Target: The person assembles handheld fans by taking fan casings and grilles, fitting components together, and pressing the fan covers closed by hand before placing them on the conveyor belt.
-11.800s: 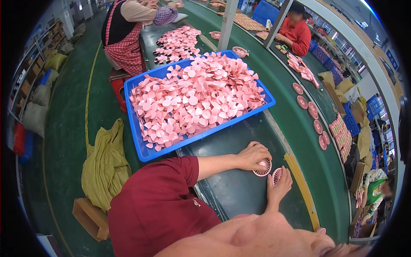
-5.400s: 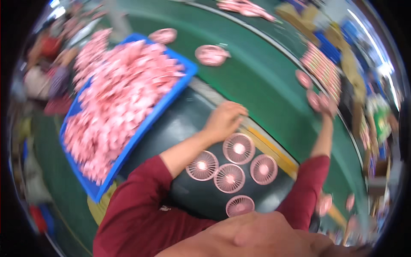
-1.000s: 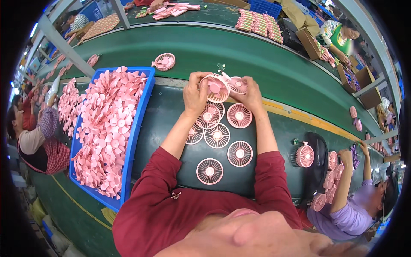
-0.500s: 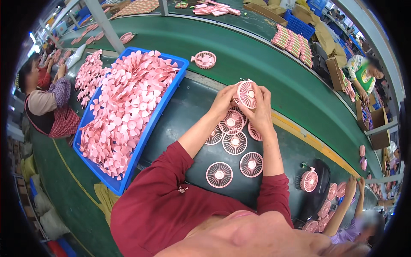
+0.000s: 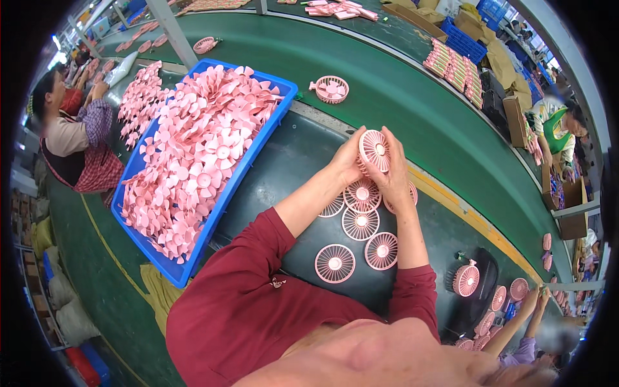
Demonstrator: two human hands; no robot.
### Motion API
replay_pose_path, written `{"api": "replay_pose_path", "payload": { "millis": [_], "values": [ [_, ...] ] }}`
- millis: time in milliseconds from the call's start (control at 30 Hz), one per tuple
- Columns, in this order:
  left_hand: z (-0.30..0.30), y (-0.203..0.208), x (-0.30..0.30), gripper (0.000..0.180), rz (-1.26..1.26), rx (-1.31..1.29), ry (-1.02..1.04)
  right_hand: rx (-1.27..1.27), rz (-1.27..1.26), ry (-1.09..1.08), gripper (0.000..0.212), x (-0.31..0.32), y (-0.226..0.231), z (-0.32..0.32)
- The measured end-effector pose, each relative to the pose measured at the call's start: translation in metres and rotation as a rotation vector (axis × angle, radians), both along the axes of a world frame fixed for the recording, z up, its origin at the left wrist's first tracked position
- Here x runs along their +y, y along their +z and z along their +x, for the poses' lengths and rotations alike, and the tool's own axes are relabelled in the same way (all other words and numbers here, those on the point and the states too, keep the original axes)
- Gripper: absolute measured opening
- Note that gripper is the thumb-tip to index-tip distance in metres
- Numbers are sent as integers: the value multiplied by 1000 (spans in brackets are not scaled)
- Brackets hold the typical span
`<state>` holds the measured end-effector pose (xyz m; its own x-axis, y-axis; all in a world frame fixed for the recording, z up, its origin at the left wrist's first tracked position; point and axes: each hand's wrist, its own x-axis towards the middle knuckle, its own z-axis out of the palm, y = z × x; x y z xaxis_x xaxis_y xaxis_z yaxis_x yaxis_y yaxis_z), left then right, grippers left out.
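Observation:
Both my hands are wrapped round a pink fan head [image 5: 374,149] above the dark work table. Its round ribbed grille faces up and to the right. My left hand [image 5: 347,157] closes on its left side, and my right hand [image 5: 394,173] grips the right and lower side with fingers curled behind. Beneath them lie several loose pink round grilles, some overlapping, such as the middle grille [image 5: 360,224]. Nearer me are two more, a left grille [image 5: 334,263] and a right grille [image 5: 381,250]. The back of the held fan head is hidden by my fingers.
A blue tray [image 5: 237,173] heaped with pink fan blades [image 5: 205,151] stands to my left. Beyond the table runs a green conveyor belt [image 5: 387,97] carrying an open pink fan housing [image 5: 332,89]. At right, an assembled fan head [image 5: 465,279] sits near a co-worker's arms [image 5: 521,316].
My hands and the fan head have come slightly closer to me, and its grille is tilted differently. The whole view has shifted a little.

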<state>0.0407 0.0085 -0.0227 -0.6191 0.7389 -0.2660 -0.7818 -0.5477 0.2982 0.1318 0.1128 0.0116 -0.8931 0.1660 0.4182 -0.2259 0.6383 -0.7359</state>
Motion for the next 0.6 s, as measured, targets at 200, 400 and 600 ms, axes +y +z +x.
{"api": "replay_pose_path", "payload": {
  "millis": [200, 400, 600],
  "values": [
    [8, 22, 8, 41, -97, 133, 145, -50, 121, -42, 77, 15, 13, 3],
    [14, 11, 9, 41, -120, 467, 305, 29, 91, -1, 64, 1, 8, -3],
    [31, 26, 14, 37, -161, 544, 396, 183, 43, 13, 87, -1, -10, -2]
  ]
}}
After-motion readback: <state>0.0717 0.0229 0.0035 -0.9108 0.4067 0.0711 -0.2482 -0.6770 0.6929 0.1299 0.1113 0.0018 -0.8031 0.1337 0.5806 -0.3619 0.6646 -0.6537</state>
